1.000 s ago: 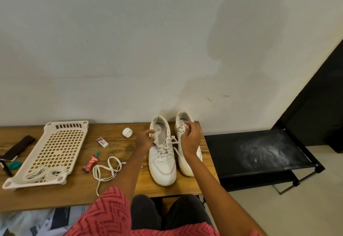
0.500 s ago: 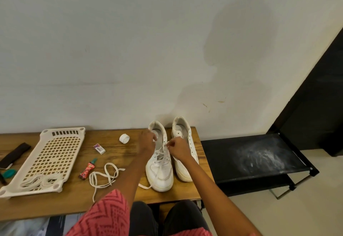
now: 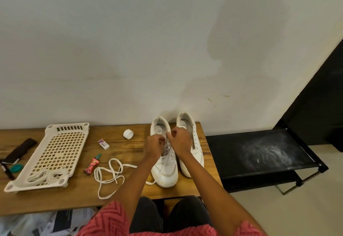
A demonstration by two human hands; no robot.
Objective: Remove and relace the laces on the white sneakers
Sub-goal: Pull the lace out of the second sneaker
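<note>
Nearest the camera sat the person's lap: dark trousers and a red zigzag-patterned sleeve [image 3: 109,217], with crumpled printed papers [image 3: 55,221] on the floor at lower left, text too small to read.

On the wooden worktop [image 3: 78,196], grain visible, a loose flat white lace [image 3: 109,177] lay in open loops near the front edge. Left of it stood a cream perforated plastic tray [image 3: 53,154], upside down on stub feet, with a bundle of white laces [image 3: 44,176] on its near end. Between tray and loose lace lay a small red tube with a green cap [image 3: 92,164] — its label was unreadable.

The left sneaker [image 3: 165,170], white smooth leather with stitched panels, stood toe toward the person; the right sneaker [image 3: 193,154] stood just beside it, its eyelet row bare. Both hands met over the left sneaker's tongue: the left hand [image 3: 155,145] was curled and pinching a lace end, and the right hand [image 3: 181,141] was curled round the shoe's lace [image 3: 167,158], which ran down across the eyelets. Another stretch of it trailed onto the worktop by the toe.

Farther back lay a small white eraser [image 3: 103,144] with a purple sleeve — print illegible — and a white roll of tape [image 3: 128,134]. At far left were a dark flat case [image 3: 20,150], a black pen [image 3: 6,170] and a teal cap [image 3: 16,168]. To the right stood a black metal rack [image 3: 259,154], its top smeared with white dust, against a plain pale wall [image 3: 130,50].
</note>
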